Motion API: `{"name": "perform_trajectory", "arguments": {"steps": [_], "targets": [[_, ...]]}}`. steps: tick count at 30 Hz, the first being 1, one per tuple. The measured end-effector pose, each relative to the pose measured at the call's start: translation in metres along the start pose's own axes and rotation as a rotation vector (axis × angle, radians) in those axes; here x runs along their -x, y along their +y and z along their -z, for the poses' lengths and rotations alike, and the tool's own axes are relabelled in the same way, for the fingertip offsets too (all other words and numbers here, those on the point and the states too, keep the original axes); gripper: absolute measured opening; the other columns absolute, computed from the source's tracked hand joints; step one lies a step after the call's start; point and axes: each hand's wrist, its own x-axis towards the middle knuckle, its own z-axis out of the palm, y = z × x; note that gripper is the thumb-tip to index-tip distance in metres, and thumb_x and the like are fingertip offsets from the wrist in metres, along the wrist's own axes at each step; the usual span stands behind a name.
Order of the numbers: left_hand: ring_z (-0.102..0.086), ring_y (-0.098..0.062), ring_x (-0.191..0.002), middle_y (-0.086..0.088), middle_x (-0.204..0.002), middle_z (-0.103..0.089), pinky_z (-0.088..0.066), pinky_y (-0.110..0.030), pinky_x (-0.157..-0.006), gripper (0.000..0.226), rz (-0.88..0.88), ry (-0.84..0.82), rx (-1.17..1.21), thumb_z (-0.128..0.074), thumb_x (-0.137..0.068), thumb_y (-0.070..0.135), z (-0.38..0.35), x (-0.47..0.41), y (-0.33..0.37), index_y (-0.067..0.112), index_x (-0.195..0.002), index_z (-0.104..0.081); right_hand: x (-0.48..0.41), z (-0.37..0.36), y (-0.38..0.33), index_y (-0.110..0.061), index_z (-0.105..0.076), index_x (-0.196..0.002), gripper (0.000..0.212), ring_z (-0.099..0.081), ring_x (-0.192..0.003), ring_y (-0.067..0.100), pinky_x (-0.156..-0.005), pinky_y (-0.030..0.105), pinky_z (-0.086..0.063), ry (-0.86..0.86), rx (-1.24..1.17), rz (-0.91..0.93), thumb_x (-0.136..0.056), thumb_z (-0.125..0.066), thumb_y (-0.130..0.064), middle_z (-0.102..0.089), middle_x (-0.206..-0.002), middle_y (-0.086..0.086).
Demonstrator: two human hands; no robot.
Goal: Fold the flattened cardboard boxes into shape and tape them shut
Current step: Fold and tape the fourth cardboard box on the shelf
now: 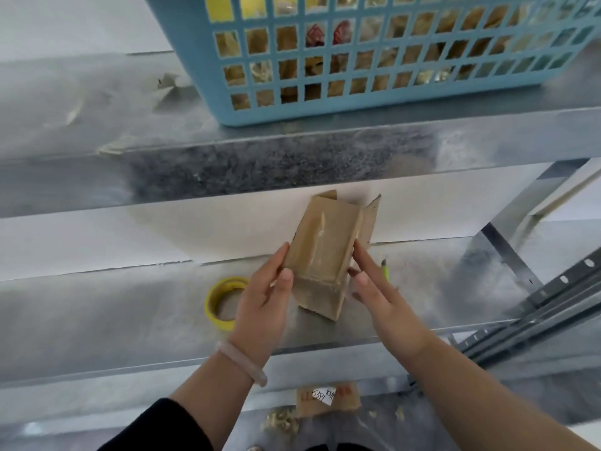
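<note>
Flanking box (320, 245): L hand (263, 297), R hand (377, 291)

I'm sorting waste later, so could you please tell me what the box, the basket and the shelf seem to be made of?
The box: brown matt cardboard, glossy clear tape on its face. The basket: light blue plastic, judging by its moulded grid. The shelf: probably galvanised steel, grey with mottled sheen.

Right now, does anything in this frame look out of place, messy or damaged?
Yes: torn scraps cling to the upper shelf left of the blue basket, and pale crumbs lie scattered below beside a labelled cardboard piece.
</note>
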Motion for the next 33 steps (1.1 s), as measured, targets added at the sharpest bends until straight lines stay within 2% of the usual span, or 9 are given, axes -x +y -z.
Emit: {"name": "perform_trajectory", "arguments": {"steps": [4, 7, 10, 14, 17, 21, 25, 29, 33], "targets": [[-0.060, -0.009, -0.108, 0.004, -0.120, -0.060, -0.051, -0.022, -0.088, 0.044, -0.091, 0.014, -0.161, -0.052, -0.084, 0.055, -0.006, 0.009, 0.004, 0.042, -0.127, -0.052, 0.004, -0.012, -0.009, -0.050, -0.018, -0.151, 0.088, -0.041, -0.130, -0.011, -0.114, 0.028, -0.034, 0.026, -0.071, -0.035, -0.075, -0.050, -0.080, -0.042, -0.143, -0.033], [-0.050, 0.005, -0.106, 0.005, -0.122, -0.049, -0.044, -0.008, -0.085, 0.062, 0.063, 0.021, -0.186, -0.056, -0.078, 0.063, -0.019, 0.014, 0.002, 0.043, -0.136, -0.043, 0.003, -0.026, -0.014, -0.049, -0.028, -0.148, 0.072, -0.055, -0.111, -0.010, -0.100, 0.025, -0.047, 0.151, -0.055, -0.106, -0.084, -0.055, -0.069, -0.056, -0.126, -0.029], [-0.045, 0.011, -0.106, 0.004, -0.122, -0.042, -0.040, -0.001, -0.081, 0.059, 0.209, 0.057, -0.139, -0.063, -0.085, 0.048, -0.030, 0.013, -0.001, 0.036, -0.139, -0.045, -0.003, -0.037, -0.011, -0.043, -0.033, -0.149, 0.058, -0.060, -0.098, -0.010, -0.080, 0.014, -0.048, 0.234, -0.045, -0.118, -0.095, -0.056, -0.043, -0.061, -0.114, -0.028], [-0.040, -0.003, -0.128, 0.007, -0.137, -0.041, -0.035, -0.029, -0.110, 0.077, 0.222, 0.051, -0.035, -0.049, -0.072, 0.059, -0.041, 0.014, -0.007, 0.026, -0.142, -0.043, -0.004, -0.043, -0.004, -0.031, -0.045, -0.145, 0.045, -0.063, -0.108, -0.001, -0.092, 0.023, -0.053, 0.266, -0.170, -0.085, -0.101, -0.048, -0.024, -0.066, -0.119, -0.016], [-0.038, -0.005, -0.136, 0.007, -0.148, -0.040, -0.033, -0.039, -0.114, 0.081, 0.261, 0.014, 0.146, -0.053, -0.075, 0.052, -0.049, 0.015, -0.007, 0.023, -0.148, -0.035, -0.001, -0.039, -0.002, -0.025, -0.055, -0.132, 0.033, -0.065, -0.106, 0.001, -0.087, 0.016, -0.052, 0.269, -0.236, -0.060, -0.104, -0.041, -0.014, -0.071, -0.112, -0.012], [-0.037, -0.003, -0.137, 0.010, -0.150, -0.040, -0.032, -0.037, -0.115, 0.073, 0.296, -0.040, 0.216, -0.052, -0.083, 0.051, -0.049, 0.015, -0.009, 0.028, -0.149, -0.032, 0.001, -0.034, 0.001, -0.026, -0.058, -0.131, 0.033, -0.063, -0.108, 0.000, -0.091, 0.017, -0.051, 0.247, -0.250, -0.115, -0.105, -0.038, -0.026, -0.070, -0.116, -0.011], [-0.045, -0.002, -0.130, 0.006, -0.147, -0.046, -0.042, -0.021, -0.104, 0.060, 0.283, -0.105, 0.234, -0.042, -0.097, 0.051, -0.044, 0.011, -0.005, 0.023, -0.149, -0.032, -0.002, -0.028, 0.003, -0.031, -0.061, -0.126, 0.031, -0.065, -0.105, 0.000, -0.097, 0.023, -0.050, 0.189, -0.277, -0.147, -0.102, -0.042, -0.037, -0.072, -0.111, -0.013], [-0.036, -0.012, -0.140, 0.004, -0.151, -0.039, -0.034, -0.044, -0.112, 0.072, 0.103, -0.123, -0.064, -0.041, -0.093, 0.061, -0.037, 0.011, -0.011, 0.023, -0.152, -0.026, -0.002, -0.027, 0.005, -0.027, -0.056, -0.129, 0.028, -0.066, -0.105, 0.004, -0.084, 0.017, -0.053, 0.136, -0.229, -0.072, -0.102, -0.050, -0.024, -0.072, -0.109, -0.012], [-0.036, -0.012, -0.138, 0.002, -0.154, -0.034, -0.034, -0.038, -0.110, 0.079, -0.139, -0.106, -0.433, -0.019, -0.091, 0.072, -0.030, 0.012, -0.023, 0.024, -0.154, -0.014, 0.004, -0.024, 0.010, -0.033, -0.044, -0.138, 0.046, -0.054, -0.114, -0.012, -0.089, 0.006, -0.044, 0.137, -0.151, -0.032, -0.095, -0.033, -0.046, -0.059, -0.122, -0.025]]}}
